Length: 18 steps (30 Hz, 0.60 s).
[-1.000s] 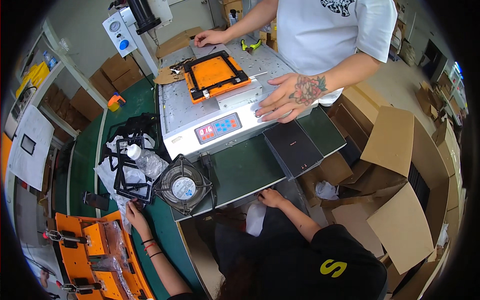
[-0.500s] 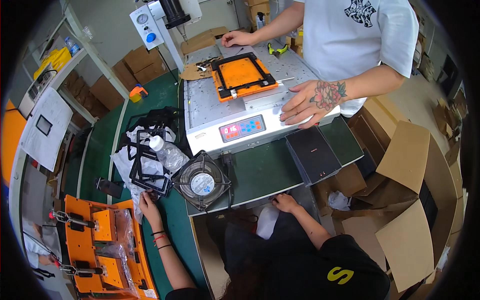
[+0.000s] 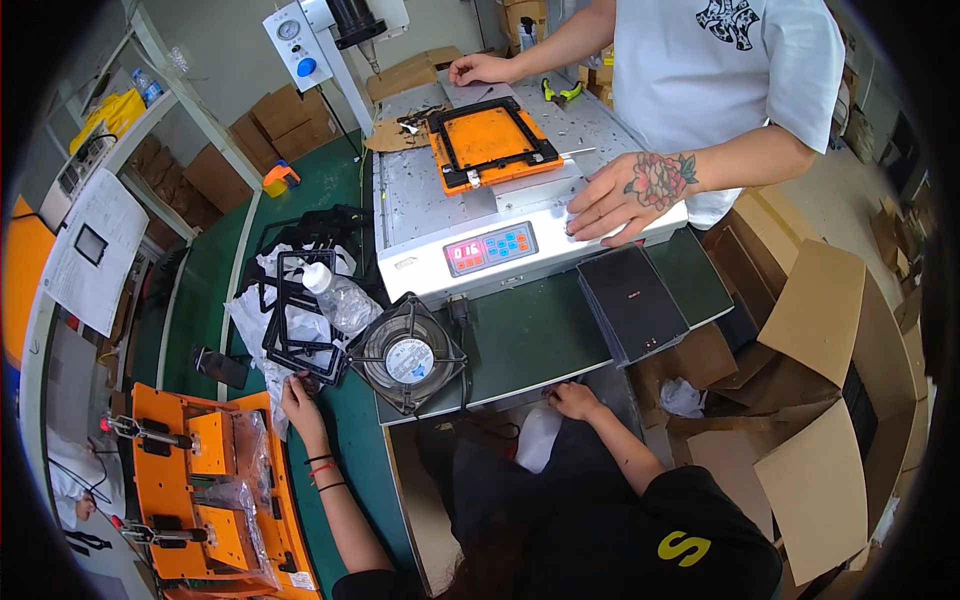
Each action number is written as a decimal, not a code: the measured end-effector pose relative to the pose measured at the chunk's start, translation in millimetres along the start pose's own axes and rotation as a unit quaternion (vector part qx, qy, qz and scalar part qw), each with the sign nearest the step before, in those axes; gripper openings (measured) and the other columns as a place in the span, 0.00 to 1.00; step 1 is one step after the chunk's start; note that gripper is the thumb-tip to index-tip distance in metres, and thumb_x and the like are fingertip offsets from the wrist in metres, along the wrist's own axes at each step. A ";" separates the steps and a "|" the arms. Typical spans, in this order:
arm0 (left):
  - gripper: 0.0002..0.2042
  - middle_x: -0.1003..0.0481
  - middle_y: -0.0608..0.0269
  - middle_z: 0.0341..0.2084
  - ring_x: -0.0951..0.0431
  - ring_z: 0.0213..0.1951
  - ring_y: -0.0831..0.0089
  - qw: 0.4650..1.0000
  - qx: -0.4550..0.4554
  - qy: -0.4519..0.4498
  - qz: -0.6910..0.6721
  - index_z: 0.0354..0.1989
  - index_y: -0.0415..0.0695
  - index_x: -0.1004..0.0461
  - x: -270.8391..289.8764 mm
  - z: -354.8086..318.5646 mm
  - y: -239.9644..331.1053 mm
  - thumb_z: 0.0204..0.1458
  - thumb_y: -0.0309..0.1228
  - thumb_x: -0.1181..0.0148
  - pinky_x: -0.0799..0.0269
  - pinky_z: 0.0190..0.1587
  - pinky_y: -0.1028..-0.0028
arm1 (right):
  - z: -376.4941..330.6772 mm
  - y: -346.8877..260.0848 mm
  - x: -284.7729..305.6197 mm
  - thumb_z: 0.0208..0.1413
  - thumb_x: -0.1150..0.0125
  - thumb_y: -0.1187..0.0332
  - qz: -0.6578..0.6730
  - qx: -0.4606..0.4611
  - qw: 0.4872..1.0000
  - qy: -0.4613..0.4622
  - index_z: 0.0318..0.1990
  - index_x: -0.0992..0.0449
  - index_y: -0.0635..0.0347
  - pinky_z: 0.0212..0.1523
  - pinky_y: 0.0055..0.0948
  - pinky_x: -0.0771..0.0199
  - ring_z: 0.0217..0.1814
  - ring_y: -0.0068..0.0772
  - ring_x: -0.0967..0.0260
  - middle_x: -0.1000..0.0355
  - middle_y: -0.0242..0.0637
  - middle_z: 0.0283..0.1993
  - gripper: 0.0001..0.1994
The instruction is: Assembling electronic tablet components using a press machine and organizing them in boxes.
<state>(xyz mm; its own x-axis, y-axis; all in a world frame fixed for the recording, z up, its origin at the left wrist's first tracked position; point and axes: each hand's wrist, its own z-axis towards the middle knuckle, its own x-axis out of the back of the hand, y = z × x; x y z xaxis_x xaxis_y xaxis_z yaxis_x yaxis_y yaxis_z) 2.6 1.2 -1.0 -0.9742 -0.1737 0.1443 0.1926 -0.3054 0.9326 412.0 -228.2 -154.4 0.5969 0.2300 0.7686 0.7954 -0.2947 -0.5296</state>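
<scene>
Here, left hand: fingers curled at the lower edge of the black frames, seemingly pinching a corner, though the grip is too small to tell for sure.
Right hand: resting on the near edge of the tabletop, fingers bent over a white object just below the edge; whether it grips it I cannot tell.
Black frames: stacked flat on crumpled clear plastic at the left of the tabletop, a clear bottle lying tilted across them.
Fan: round, in a black wire guard, just right of the frames, near the front edge.
Machine: white box with a coloured keypad panel, behind the fan; an orange plate with a black frame lies on top.
Black pads: a flat dark stack right of the fan, beside the machine.
Other person: stands across the tabletop in a white shirt, one tattooed hand spread on the machine's right corner, the other hand at its far end.
Orange jig: with clamps, low at the left.
Cartons: open, brown, at the right.
</scene>
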 end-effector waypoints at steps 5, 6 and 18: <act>0.16 0.37 0.72 0.18 0.42 0.21 0.84 1.000 -0.002 0.002 0.017 0.30 0.35 0.29 -1.3 -0.7 1.7 0.61 0.34 0.58 0.45 0.24 0.82 | 0.7 3.3 -2.6 0.51 0.53 0.59 0.003 0.000 1.000 0.002 0.46 0.29 0.52 0.50 0.41 0.33 0.48 0.46 0.32 0.28 0.44 0.45 0.16; 0.16 0.37 0.72 0.18 0.42 0.21 0.84 1.000 -0.003 0.000 0.017 0.30 0.35 0.29 -1.4 -0.8 2.0 0.61 0.34 0.58 0.45 0.24 0.83 | 0.3 2.6 -1.7 0.51 0.53 0.59 0.003 -0.001 1.000 -0.003 0.46 0.29 0.52 0.51 0.41 0.33 0.49 0.45 0.32 0.28 0.44 0.45 0.16; 0.16 0.37 0.72 0.18 0.42 0.21 0.84 1.000 -0.014 -0.003 0.023 0.31 0.36 0.29 -1.2 -1.3 3.8 0.61 0.35 0.58 0.46 0.24 0.83 | -1.3 -1.3 0.5 0.51 0.52 0.60 -0.015 0.006 1.000 0.006 0.44 0.28 0.53 0.49 0.41 0.32 0.47 0.46 0.31 0.27 0.43 0.43 0.15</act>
<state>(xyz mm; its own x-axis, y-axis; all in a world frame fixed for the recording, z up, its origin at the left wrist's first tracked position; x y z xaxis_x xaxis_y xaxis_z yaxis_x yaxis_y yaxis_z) 4.7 -1.0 1.9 -0.9650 -0.1820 0.1890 0.2403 -0.3229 0.9154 411.1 -228.9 -152.9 0.5718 0.2265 0.7885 0.8139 -0.2768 -0.5108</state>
